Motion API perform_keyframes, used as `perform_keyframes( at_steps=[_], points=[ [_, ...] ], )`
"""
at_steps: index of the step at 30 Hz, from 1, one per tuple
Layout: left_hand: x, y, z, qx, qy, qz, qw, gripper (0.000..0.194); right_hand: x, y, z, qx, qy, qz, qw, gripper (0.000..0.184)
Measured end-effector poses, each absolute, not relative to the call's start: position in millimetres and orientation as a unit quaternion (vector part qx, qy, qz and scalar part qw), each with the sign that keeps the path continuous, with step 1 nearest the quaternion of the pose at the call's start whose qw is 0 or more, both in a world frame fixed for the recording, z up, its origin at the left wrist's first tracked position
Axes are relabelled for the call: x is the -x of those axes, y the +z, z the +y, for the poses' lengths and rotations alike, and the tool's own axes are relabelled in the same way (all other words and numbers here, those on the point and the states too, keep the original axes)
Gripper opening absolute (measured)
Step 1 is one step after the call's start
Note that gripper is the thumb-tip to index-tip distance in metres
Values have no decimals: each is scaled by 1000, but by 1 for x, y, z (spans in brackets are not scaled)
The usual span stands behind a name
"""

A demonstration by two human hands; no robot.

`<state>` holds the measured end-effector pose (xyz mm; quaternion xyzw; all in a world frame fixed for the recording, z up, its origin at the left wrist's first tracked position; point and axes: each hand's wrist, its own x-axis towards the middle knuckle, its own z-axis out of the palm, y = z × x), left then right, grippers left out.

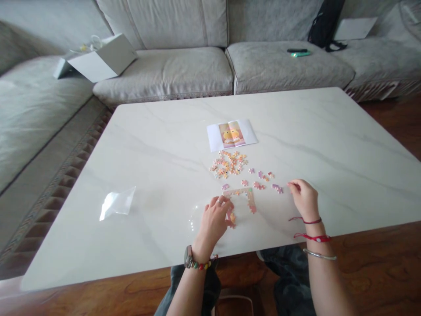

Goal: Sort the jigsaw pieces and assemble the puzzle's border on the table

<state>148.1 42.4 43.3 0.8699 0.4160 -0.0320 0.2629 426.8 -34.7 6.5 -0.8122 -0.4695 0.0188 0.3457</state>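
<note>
My left hand [215, 219] rests on the white marble table [158, 145], fingers curled down onto joined puzzle pieces [232, 217] at the left end of a partly built puzzle frame [245, 195]. My right hand [304, 198] lies to the right of the frame, fingers curled in a pinch; what they hold is too small to make out. A heap of loose pastel puzzle pieces [228, 164] sits just beyond the frame, with scattered single pieces [263, 180] to its right. A reference picture sheet [232, 134] lies behind the heap.
A clear plastic bag [117, 202] lies on the table's left part. A grey sofa [184, 70] wraps around the far side, carrying a white box [98, 59], a black bag [325, 22], a laptop [355, 28] and small items [299, 52]. Wooden floor shows near me.
</note>
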Motion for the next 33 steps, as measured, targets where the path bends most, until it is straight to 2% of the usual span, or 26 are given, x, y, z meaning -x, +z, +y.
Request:
perform_keyframes(
  at_steps=[4, 8, 20, 27, 33],
  points=[
    [-151, 46, 41, -863, -46, 432, 260, 34, -429, 9, -34, 801, 17, -512, 309, 31],
    [-156, 49, 36, -858, -43, 454, 237, 30, -417, 11, -32, 768, 55, -567, 293, 24],
    [-166, 53, 46, -870, -71, 447, 195, 23, -410, 3, -17, 760, 47, -575, 299, 12],
    [-175, 53, 46, -861, -89, 461, 195, 23, -396, 1, -2, 720, 45, -616, 316, 13],
    [-173, 52, 42, -865, -81, 462, 179, 23, -374, 0, 7, 710, 52, -655, 252, 13]
  ],
)
